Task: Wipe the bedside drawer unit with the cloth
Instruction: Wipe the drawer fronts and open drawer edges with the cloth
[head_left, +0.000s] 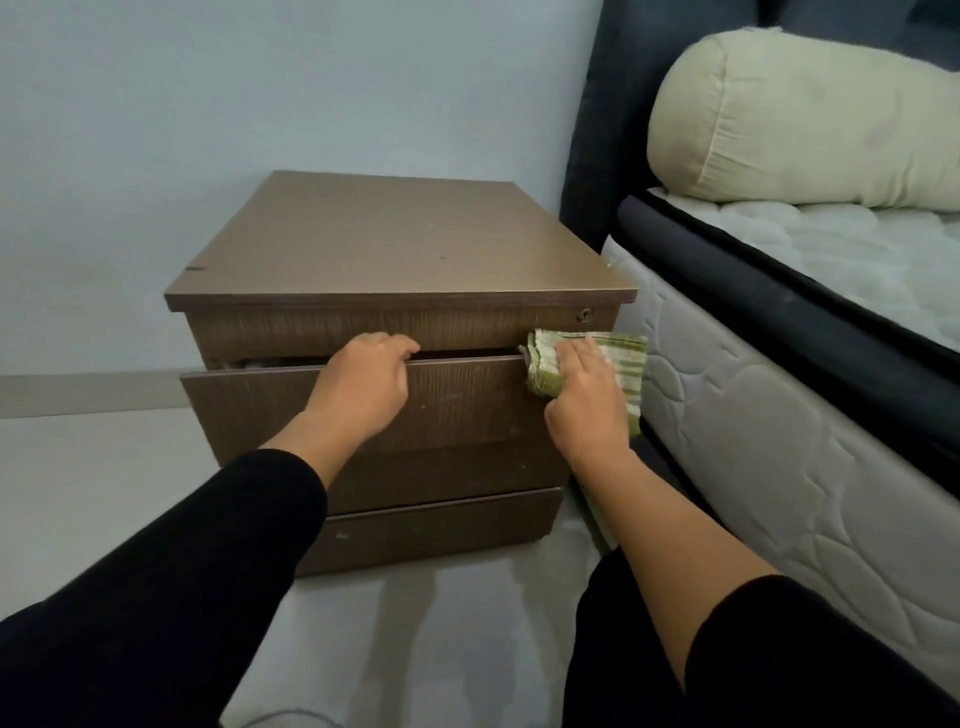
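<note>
A brown wooden bedside drawer unit (395, 244) stands on the floor against the wall, beside the bed. Its middle drawer (467, 400) is pulled out a little, leaving a dark gap under the top drawer. My left hand (363, 389) hooks its fingers over the top edge of that drawer front. My right hand (587, 395) presses a green and white striped cloth (626, 364) flat against the drawer's right end, near the unit's right front corner. A small keyhole (585, 314) sits on the top drawer just above the cloth.
A bed with a white quilted mattress (769, 457) and a dark headboard (597, 130) stands close to the unit's right side. A cream bolster pillow (800, 119) lies on it. Pale wall behind, light floor (88, 483) to the left and in front.
</note>
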